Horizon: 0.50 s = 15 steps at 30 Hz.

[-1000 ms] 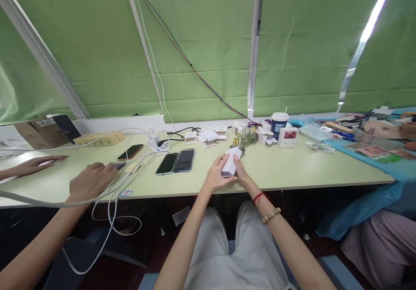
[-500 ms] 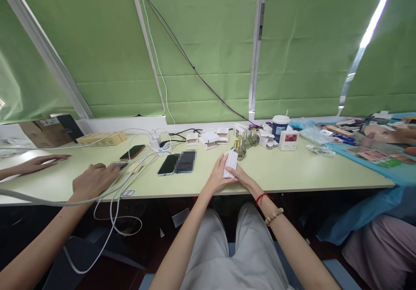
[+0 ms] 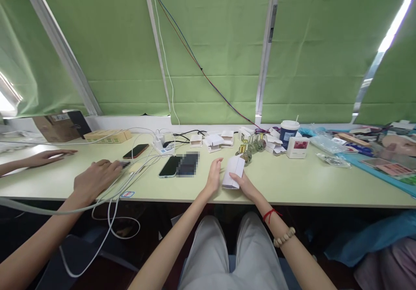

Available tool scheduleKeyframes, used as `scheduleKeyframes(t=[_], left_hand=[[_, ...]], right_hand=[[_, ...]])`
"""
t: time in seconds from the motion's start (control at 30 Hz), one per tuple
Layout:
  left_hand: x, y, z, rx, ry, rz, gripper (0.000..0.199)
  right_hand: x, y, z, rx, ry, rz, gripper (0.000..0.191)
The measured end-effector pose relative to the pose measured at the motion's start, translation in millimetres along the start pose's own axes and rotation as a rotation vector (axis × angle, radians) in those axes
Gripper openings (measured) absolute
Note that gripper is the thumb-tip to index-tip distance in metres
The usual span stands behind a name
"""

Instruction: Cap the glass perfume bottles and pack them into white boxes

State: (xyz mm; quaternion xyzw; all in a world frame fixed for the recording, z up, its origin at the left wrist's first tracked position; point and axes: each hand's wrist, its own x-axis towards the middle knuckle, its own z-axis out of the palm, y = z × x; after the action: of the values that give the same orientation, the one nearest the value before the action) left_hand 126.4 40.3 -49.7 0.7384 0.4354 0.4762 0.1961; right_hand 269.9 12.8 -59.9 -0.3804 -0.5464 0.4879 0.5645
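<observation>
A small white paper box (image 3: 233, 169) is tilted above the table's front part. My right hand (image 3: 245, 184) grips it from the right, its thumb lying on the near face. To the left of the box, my left hand (image 3: 214, 175) is off it, fingers loosely curved and apart, with a gap between. Just behind the box stand several small round glass bottles (image 3: 247, 152) with gold tops, partly overlapping each other. Beyond them, several white boxes (image 3: 213, 142) with raised flaps lie along the back of the table.
On the left, a phone (image 3: 169, 167) lies beside a blurred dark item, near white cables and a power strip (image 3: 164, 147). Another person's hand (image 3: 95, 177) rests further left. At right are a lidded cup (image 3: 288, 132), a printed white box (image 3: 297, 147) and plastic bags (image 3: 328, 145).
My left hand has let go of the white box and moved a little left. The box now shows a wider face, held by my right hand alone. The view has shifted slightly.
</observation>
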Motion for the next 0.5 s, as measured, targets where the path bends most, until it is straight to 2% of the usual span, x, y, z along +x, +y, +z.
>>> scheduleKeyframes(t=[0.1, 0.2, 0.37, 0.5], left_hand=[[15, -10, -0.5, 0.098, 0.01, -0.085, 0.039], [34, -18, 0.3, 0.229, -0.055, -0.097, 0.031], [69, -33, 9.0, 0.479, -0.151, -0.092, 0.034], [93, -50, 12.6, 0.655, -0.159, -0.19, 0.03]], right_hand=[[-1, 3, 0, -0.027, 0.002, 0.008, 0.071], [-1, 6, 0, -0.064, -0.014, 0.025, 0.068], [-3, 5, -1, -0.088, -0.055, 0.033, 0.063], [-5, 1, -1, -0.116, -0.066, 0.061, 0.056]])
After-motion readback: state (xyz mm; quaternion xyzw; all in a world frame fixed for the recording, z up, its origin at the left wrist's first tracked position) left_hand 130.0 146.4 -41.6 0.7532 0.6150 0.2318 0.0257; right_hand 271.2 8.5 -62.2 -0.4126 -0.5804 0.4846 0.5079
